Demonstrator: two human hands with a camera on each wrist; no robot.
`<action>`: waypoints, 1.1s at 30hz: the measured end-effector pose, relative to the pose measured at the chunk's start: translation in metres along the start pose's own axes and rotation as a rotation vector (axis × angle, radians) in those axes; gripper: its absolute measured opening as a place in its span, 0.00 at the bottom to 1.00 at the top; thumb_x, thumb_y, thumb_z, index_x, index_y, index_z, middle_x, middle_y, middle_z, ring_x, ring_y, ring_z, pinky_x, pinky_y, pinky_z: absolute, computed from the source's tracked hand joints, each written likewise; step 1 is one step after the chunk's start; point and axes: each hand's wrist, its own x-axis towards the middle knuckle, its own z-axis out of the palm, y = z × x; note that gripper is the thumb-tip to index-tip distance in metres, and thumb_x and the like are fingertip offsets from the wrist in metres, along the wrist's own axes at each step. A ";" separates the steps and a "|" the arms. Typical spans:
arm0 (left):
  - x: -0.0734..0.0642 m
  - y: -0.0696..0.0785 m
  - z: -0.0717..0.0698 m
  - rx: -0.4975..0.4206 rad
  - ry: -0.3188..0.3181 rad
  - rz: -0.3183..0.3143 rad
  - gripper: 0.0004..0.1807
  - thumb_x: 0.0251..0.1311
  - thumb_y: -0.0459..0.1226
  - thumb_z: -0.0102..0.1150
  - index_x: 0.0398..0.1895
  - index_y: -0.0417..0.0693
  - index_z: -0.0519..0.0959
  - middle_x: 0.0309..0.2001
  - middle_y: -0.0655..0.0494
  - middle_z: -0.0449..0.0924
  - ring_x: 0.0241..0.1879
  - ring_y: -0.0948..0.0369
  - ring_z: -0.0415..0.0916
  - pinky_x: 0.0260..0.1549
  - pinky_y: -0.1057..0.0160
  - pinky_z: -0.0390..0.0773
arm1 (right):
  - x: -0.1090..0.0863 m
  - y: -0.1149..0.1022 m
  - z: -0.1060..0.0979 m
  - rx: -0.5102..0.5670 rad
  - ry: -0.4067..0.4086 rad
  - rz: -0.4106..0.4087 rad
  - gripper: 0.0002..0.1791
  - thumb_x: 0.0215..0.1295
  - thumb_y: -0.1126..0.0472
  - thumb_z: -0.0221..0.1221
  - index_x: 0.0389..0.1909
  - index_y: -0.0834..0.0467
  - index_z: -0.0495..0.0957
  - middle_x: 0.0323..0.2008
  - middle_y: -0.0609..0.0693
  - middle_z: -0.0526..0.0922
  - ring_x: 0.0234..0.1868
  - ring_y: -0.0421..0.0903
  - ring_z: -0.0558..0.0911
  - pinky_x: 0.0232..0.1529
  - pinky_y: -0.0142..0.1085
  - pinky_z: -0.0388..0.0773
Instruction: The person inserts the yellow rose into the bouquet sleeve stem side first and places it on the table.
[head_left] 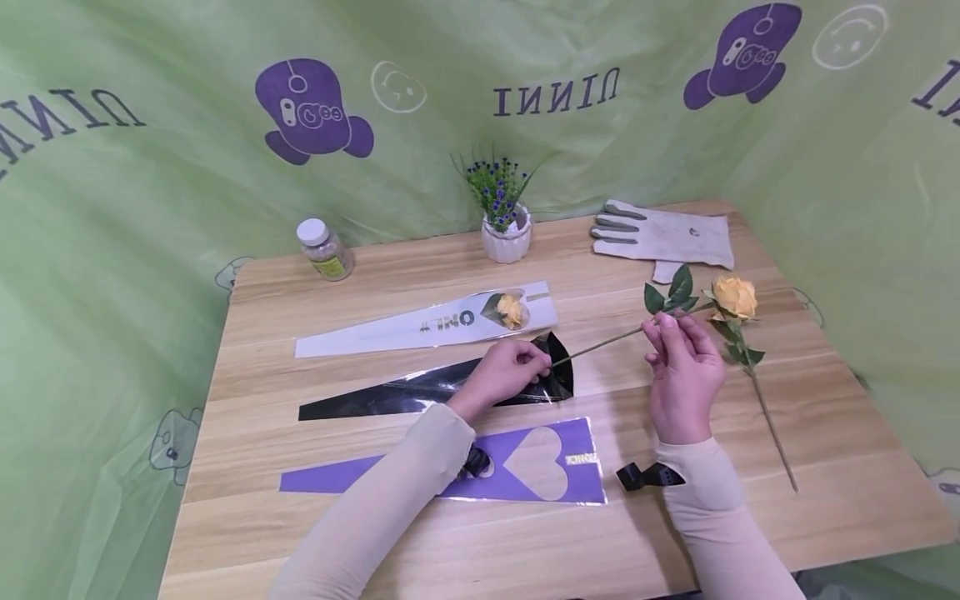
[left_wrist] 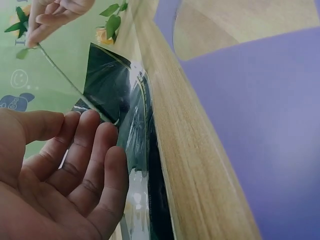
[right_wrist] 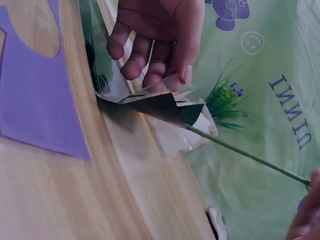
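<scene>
My right hand (head_left: 684, 375) pinches the green stem (head_left: 600, 343) of a yellow rose (head_left: 735, 297), leafy near its bloom. The stem slants down to the left, its lower end inside the mouth of a black flower sleeve (head_left: 420, 390) lying on the table. At that mouth my left hand (head_left: 513, 367) pinches the clear film edge between thumb and fingers; the right wrist view shows this film (right_wrist: 167, 84) lifted, with the stem entering below it. A second rose's stem (head_left: 768, 421) lies to the right, its bloom overlapped by the held rose in the head view.
Behind the black sleeve lies a white sleeve (head_left: 375, 332) with a yellow rose inside; in front, a purple sleeve (head_left: 517, 492) with a heart window. Along the back stand a capped jar (head_left: 325, 250), a potted plant (head_left: 507, 240) and grey gloves (head_left: 675, 233).
</scene>
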 end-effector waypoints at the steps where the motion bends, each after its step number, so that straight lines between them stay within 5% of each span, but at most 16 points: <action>1: 0.000 -0.001 0.000 -0.008 -0.002 -0.003 0.10 0.72 0.41 0.60 0.36 0.47 0.87 0.31 0.58 0.86 0.30 0.60 0.83 0.34 0.66 0.78 | 0.000 0.001 -0.001 -0.015 0.000 0.022 0.18 0.57 0.69 0.73 0.45 0.66 0.76 0.39 0.60 0.87 0.31 0.50 0.88 0.18 0.29 0.73; 11: 0.000 -0.001 0.000 -0.058 -0.007 0.009 0.10 0.72 0.40 0.60 0.38 0.46 0.87 0.31 0.61 0.86 0.34 0.59 0.84 0.34 0.66 0.80 | -0.003 0.008 -0.006 -0.165 -0.077 0.215 0.14 0.57 0.70 0.73 0.37 0.63 0.75 0.41 0.58 0.88 0.26 0.44 0.84 0.15 0.26 0.65; 21: -0.001 0.002 -0.002 -0.042 0.019 0.013 0.09 0.72 0.40 0.60 0.37 0.47 0.87 0.31 0.61 0.85 0.31 0.63 0.81 0.32 0.66 0.79 | -0.002 0.011 -0.009 -0.262 -0.168 0.178 0.10 0.65 0.61 0.69 0.39 0.61 0.78 0.40 0.59 0.88 0.22 0.45 0.85 0.15 0.25 0.65; 28: 0.000 0.004 -0.008 0.110 0.040 0.058 0.08 0.71 0.42 0.60 0.39 0.50 0.86 0.29 0.62 0.82 0.29 0.67 0.77 0.34 0.66 0.76 | -0.002 0.013 -0.013 -0.374 -0.266 0.269 0.10 0.66 0.60 0.68 0.40 0.60 0.78 0.38 0.53 0.89 0.23 0.42 0.82 0.21 0.27 0.70; 33: 0.000 0.004 -0.011 0.194 0.033 0.106 0.08 0.71 0.42 0.60 0.39 0.52 0.86 0.29 0.64 0.79 0.29 0.66 0.74 0.36 0.66 0.74 | -0.002 0.015 -0.012 -0.408 -0.299 0.252 0.10 0.67 0.59 0.68 0.40 0.60 0.78 0.37 0.51 0.88 0.23 0.40 0.79 0.22 0.27 0.71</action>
